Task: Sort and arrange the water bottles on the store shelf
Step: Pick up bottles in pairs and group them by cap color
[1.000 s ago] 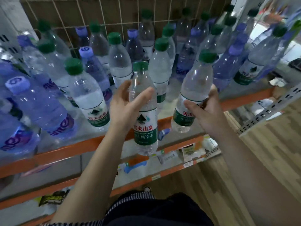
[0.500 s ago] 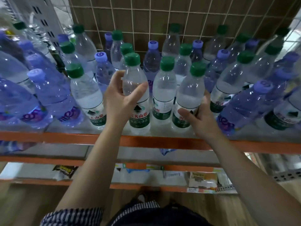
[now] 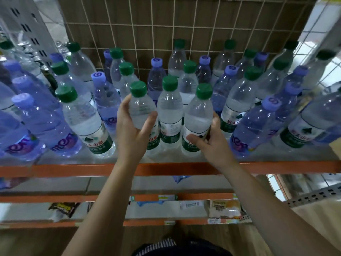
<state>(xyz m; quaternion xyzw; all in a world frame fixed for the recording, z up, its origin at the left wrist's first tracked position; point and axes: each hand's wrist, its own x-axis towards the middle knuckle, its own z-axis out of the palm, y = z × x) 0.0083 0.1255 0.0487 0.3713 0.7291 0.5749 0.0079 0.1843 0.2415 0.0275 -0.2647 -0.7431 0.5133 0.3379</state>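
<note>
Many clear green-capped bottles and purple-tinted bottles stand mixed on the orange-edged shelf (image 3: 73, 168). My left hand (image 3: 132, 132) wraps a green-capped bottle (image 3: 141, 106) standing at the shelf's front middle. My right hand (image 3: 212, 143) grips the lower part of another green-capped bottle (image 3: 199, 111) to the right. A third green-capped bottle (image 3: 169, 108) stands between the two, touching neither hand. Both held bottles stand upright on the shelf.
Purple bottles (image 3: 42, 122) crowd the left, and another purple bottle (image 3: 254, 124) leans at the right. A wire grid (image 3: 184, 24) backs the shelf. Lower shelves (image 3: 110, 198) hold snack packets (image 3: 225, 209). A perforated upright (image 3: 31, 26) stands at left.
Both hands carried their green-capped bottles from off the shelf edge onto the shelf front, setting them on either side of a third bottle. The view swung to face the shelf squarely.
</note>
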